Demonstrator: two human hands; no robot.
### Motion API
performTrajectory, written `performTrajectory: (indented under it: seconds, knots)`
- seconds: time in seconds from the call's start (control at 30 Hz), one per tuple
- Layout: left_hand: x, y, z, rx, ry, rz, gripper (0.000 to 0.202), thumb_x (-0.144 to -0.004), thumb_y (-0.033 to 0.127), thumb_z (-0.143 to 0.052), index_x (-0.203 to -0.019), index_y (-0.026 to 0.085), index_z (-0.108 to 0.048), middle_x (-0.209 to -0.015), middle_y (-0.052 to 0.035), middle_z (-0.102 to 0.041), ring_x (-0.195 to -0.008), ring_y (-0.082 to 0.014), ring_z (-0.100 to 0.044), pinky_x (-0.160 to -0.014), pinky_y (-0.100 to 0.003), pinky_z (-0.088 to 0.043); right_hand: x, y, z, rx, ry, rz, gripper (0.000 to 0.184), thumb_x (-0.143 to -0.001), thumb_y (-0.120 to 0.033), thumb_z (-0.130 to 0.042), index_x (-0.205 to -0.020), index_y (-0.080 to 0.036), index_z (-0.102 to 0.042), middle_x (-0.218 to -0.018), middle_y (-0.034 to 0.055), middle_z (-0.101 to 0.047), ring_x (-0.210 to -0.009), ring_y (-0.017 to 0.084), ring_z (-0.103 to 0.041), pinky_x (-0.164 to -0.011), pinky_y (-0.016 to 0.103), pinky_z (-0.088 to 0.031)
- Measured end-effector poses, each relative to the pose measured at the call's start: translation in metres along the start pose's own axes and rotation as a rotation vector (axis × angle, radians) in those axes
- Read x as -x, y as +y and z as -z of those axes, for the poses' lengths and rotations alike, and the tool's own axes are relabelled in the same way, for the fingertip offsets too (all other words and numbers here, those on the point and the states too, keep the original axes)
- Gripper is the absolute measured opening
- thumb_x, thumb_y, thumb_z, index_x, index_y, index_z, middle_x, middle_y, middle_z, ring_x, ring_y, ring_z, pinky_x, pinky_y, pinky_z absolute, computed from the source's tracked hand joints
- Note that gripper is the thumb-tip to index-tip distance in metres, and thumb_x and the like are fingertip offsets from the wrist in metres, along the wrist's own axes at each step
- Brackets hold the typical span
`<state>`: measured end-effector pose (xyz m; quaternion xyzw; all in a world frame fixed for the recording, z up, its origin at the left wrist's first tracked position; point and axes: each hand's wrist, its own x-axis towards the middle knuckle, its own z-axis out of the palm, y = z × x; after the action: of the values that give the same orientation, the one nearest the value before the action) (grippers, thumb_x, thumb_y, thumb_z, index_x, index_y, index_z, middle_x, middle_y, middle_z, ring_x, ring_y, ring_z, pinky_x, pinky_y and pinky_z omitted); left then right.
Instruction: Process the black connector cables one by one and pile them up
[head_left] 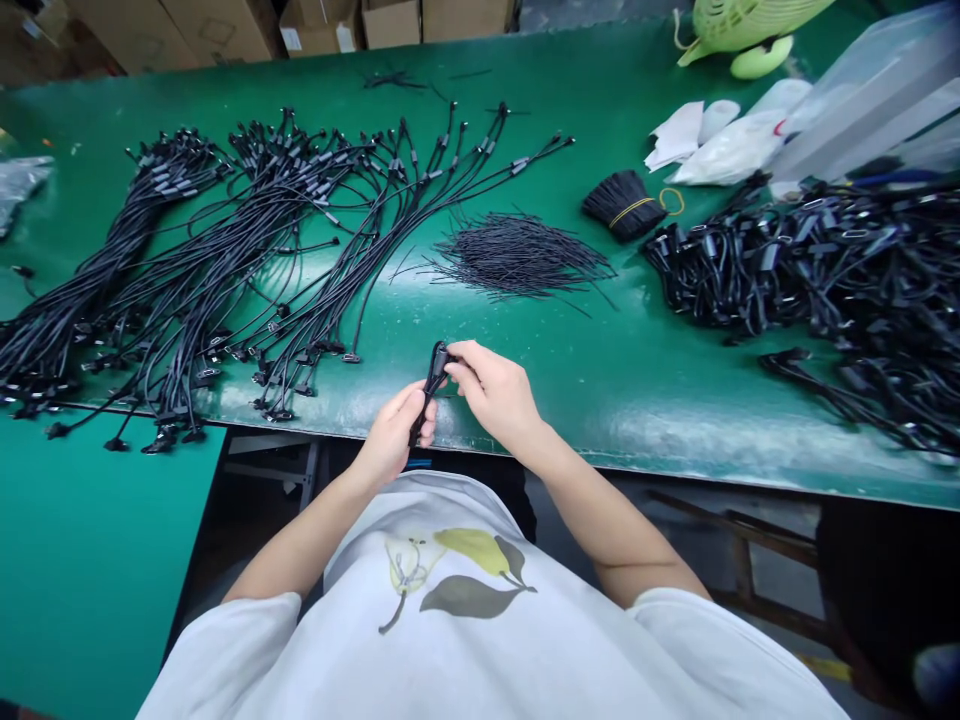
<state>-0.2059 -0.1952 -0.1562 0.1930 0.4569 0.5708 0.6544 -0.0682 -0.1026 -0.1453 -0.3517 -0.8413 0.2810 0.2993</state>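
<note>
"Above the near edge of the green table (600, 385), where exactly is the folded black cable (428, 385)?"

"Between both hands, standing nearly upright in front of the white shirt (465, 530). The left hand (391, 430) is wrapped round its lower length; the right hand (493, 392) pinches its upper part, beside the connector housing (440, 361)."

"Do the right fingertips hold a thin strip as well?"

"I can't tell; they cover whatever lies between them."

"How would you handle this step?"

"I'd keep the left grip firm but not crushing, so the folds lie side by side, and leave the top to the right fingertips. No strand should be sharply bent beside the housing."

"And the pose?"

"Both forearms angle inward, elbows spread. The left thumb presses the cable's near side; the right hand comes across with its back turned up. Beyond them lies the heap of thin black ties (517, 258), which looks within easy reach."
</note>
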Motion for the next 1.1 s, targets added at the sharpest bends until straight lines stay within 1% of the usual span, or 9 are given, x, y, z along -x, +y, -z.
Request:
performTrajectory:
  seconds: [0.17, 0.27, 0.47, 0.57, 0.7, 0.83, 0.93, 1.0, 1.1]
  knots:
    - [0.000, 0.013, -0.007, 0.314, -0.031, 0.201, 0.027, -0.083, 0.032, -0.069, -0.097, 0.009, -0.063, -0.066, 0.0046, -0.040, -0.047, -0.0003, -0.033, -0.038, -0.009, -0.024, 0.009, 0.013, -0.012, -0.184, 0.125, 0.099, 0.024, -0.099, -0.029, -0.039, -0.114, -0.022, -0.057, -0.091, 0.0048, -0.065, -0.075, 0.014, -0.064, -0.071, 0.029, -0.052]
    - [0.001, 0.014, -0.009, 0.294, -0.064, 0.251, 0.027, -0.083, 0.034, -0.069, -0.094, 0.010, -0.062, -0.065, 0.0056, -0.038, -0.046, -0.0001, -0.031, -0.037, -0.009, -0.022, 0.010, 0.014, -0.012, -0.191, 0.172, 0.213, 0.024, -0.098, -0.025, -0.040, -0.115, -0.022, -0.057, -0.093, 0.0057, -0.065, -0.082, 0.016, -0.062, -0.074, 0.031, -0.051]
    - [-0.003, 0.002, -0.002, -0.101, 0.030, -0.059, 0.032, -0.080, 0.040, -0.070, -0.097, 0.015, -0.059, -0.066, 0.0051, -0.046, -0.051, -0.0042, -0.041, -0.041, -0.013, -0.034, 0.002, -0.004, 0.003, -0.128, 0.026, 0.232, 0.020, -0.094, -0.029, -0.051, -0.110, -0.020, -0.057, -0.101, 0.0074, -0.063, -0.090, 0.018, -0.059, -0.080, 0.034, -0.048]
    - [-0.007, -0.004, 0.004, -0.273, 0.022, -0.132, 0.028, -0.085, 0.040, -0.063, -0.099, 0.016, -0.058, -0.066, 0.0052, -0.048, -0.051, -0.0061, -0.045, -0.045, -0.016, -0.040, 0.001, -0.008, 0.003, 0.057, 0.128, 0.217, 0.011, -0.092, -0.028, -0.055, -0.098, -0.019, -0.057, -0.087, 0.0048, -0.065, -0.077, 0.017, -0.058, -0.072, 0.032, -0.045]
    - [-0.004, -0.001, 0.006, -0.421, -0.009, -0.147, 0.026, -0.090, 0.039, -0.056, -0.105, 0.017, -0.056, -0.066, 0.0050, -0.050, -0.052, -0.0080, -0.050, -0.051, -0.020, -0.046, 0.002, -0.002, 0.001, 0.185, 0.178, 0.421, 0.011, -0.094, -0.019, -0.049, -0.101, -0.020, -0.058, -0.098, 0.0063, -0.067, -0.090, 0.018, -0.060, -0.082, 0.035, -0.043]
    - [0.004, 0.004, 0.006, -0.516, -0.022, -0.134, 0.027, -0.091, 0.039, -0.052, -0.107, 0.018, -0.058, -0.068, 0.0043, -0.050, -0.050, -0.0069, -0.046, -0.048, -0.019, -0.039, -0.001, 0.003, 0.004, 0.113, 0.199, 0.237, 0.016, -0.095, -0.023, -0.046, -0.104, -0.021, -0.058, -0.115, 0.0105, -0.060, -0.109, 0.023, -0.056, -0.092, 0.042, -0.044]
    - [0.007, 0.002, 0.008, -0.543, 0.030, -0.166, 0.032, -0.092, 0.041, -0.049, -0.112, 0.018, -0.059, -0.064, 0.0048, -0.045, -0.048, -0.0069, -0.038, -0.045, -0.019, -0.031, -0.001, -0.002, 0.006, -0.098, 0.072, 0.134, 0.026, -0.094, -0.026, -0.045, -0.118, -0.021, -0.053, -0.130, 0.0134, -0.051, -0.121, 0.024, -0.050, -0.098, 0.044, -0.045]
    - [0.006, -0.001, 0.009, -0.612, 0.075, -0.211, 0.036, -0.092, 0.042, -0.050, -0.116, 0.018, -0.059, -0.064, 0.0044, -0.046, -0.051, -0.0080, -0.038, -0.047, -0.020, -0.030, 0.000, -0.007, 0.005, -0.223, -0.036, 0.106, 0.037, -0.091, -0.030, -0.051, -0.127, -0.021, -0.047, -0.130, 0.0127, -0.052, -0.117, 0.023, -0.054, -0.098, 0.041, -0.047]
    - [0.004, -0.003, 0.007, -0.667, 0.061, -0.204, 0.038, -0.092, 0.047, -0.049, -0.114, 0.018, -0.061, -0.064, 0.0041, -0.046, -0.050, -0.0084, -0.037, -0.047, -0.021, -0.030, 0.001, -0.009, 0.000, -0.295, 0.000, -0.003, 0.036, -0.087, -0.032, -0.059, -0.120, -0.021, -0.051, -0.114, 0.0081, -0.062, -0.101, 0.019, -0.062, -0.091, 0.036, -0.050]
